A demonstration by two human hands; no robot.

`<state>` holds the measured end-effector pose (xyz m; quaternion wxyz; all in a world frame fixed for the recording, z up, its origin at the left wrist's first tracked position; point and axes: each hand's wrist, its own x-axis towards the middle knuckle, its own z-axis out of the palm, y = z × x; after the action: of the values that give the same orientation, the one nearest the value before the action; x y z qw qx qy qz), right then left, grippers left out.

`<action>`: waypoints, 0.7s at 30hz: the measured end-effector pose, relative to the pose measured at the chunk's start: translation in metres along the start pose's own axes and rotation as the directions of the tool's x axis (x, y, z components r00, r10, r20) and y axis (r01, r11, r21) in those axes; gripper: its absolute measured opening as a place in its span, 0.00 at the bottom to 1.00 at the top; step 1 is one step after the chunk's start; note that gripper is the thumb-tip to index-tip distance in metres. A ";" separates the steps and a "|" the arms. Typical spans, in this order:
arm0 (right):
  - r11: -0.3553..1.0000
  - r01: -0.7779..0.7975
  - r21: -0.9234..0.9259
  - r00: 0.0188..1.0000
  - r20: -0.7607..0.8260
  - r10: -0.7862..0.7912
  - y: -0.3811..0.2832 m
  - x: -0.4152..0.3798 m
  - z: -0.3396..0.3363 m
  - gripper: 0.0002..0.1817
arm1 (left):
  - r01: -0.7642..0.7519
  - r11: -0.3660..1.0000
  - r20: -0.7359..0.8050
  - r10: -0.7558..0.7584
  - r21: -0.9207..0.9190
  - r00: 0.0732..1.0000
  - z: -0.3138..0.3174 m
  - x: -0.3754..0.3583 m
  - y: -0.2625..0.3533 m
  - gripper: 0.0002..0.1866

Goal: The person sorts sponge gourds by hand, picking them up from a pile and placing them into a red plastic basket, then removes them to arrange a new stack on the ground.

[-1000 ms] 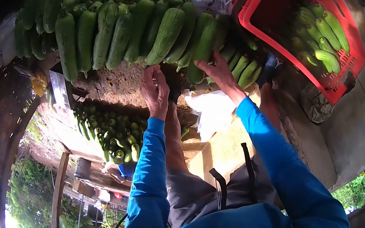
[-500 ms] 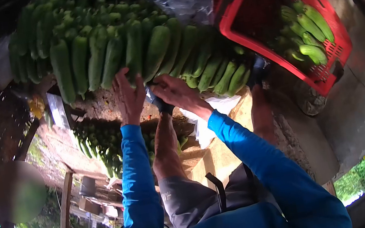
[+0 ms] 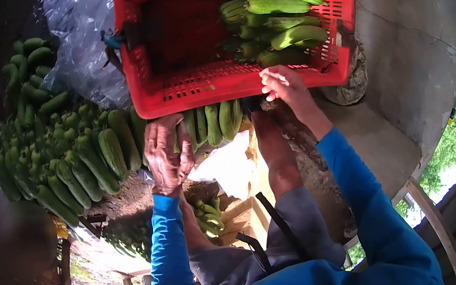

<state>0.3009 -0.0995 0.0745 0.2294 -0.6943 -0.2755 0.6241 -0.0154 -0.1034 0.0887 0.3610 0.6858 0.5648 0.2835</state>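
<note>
My left hand [image 3: 165, 155] is over the row of long green gourds [image 3: 201, 126], just below the crate's near edge. Its back faces me, the fingers bend forward and the thumb stands apart; green shows between them, and the fingertips are partly hidden. My right hand [image 3: 288, 90] is at the near right rim of the red plastic crate [image 3: 196, 95]. Its fingers are loosely bent, with a gap to the thumb and nothing visible between them. Inside the crate, several lighter green ridged gourds [image 3: 281, 6] lie sideways at the right end.
A large pile of green gourds [image 3: 72, 158] spreads on the left. Clear plastic sheeting [image 3: 84, 43] lies beside the crate. Below are a white plastic bag [image 3: 226, 166] and a wooden box [image 3: 249, 219]. A concrete surface [image 3: 405, 55] extends to the right.
The view has turned right, bringing the crate to the top middle. My hands, earlier close together at the gourd row, are now apart, with my right hand by the crate rim.
</note>
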 end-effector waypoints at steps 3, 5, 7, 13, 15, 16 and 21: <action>0.947 -0.211 0.242 0.948 -0.185 0.259 0.023 0.040 -0.074 0.34 | -0.017 0.996 0.141 0.029 -0.087 0.990 0.053 0.056 0.027 0.10; 0.929 -0.230 0.290 0.918 -0.251 0.306 0.047 0.067 -0.106 0.38 | 0.046 0.989 0.195 -0.017 -0.142 0.981 0.091 0.098 0.030 0.11; 0.900 -0.279 0.335 0.888 -0.267 0.375 0.053 0.077 -0.125 0.49 | 0.300 0.908 0.316 -0.205 -0.291 0.926 0.128 0.135 0.027 0.14; 0.927 -0.200 0.317 0.970 -0.070 0.233 0.025 0.077 -0.128 0.30 | 0.618 0.637 0.541 -0.351 -0.460 0.764 0.242 0.243 -0.024 0.46; 0.907 -0.093 0.411 0.990 -0.057 0.128 0.019 0.085 -0.131 0.26 | 0.635 0.665 0.552 -0.383 -0.393 0.741 0.265 0.256 -0.024 0.47; 0.885 -0.049 0.462 0.997 -0.036 0.074 0.018 0.092 -0.136 0.27 | 0.639 0.671 0.563 -0.383 -0.375 0.732 0.271 0.254 -0.025 0.47; 0.810 0.008 0.586 0.990 -0.120 0.078 -0.003 0.144 -0.154 0.38 | 0.535 0.749 0.420 -0.372 -0.392 0.828 0.271 0.244 0.019 0.38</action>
<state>0.4638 0.0024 -0.0123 0.4387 -0.6367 -0.0408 0.6329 0.2600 0.0861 -0.0569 0.6676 0.4461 0.5590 0.2070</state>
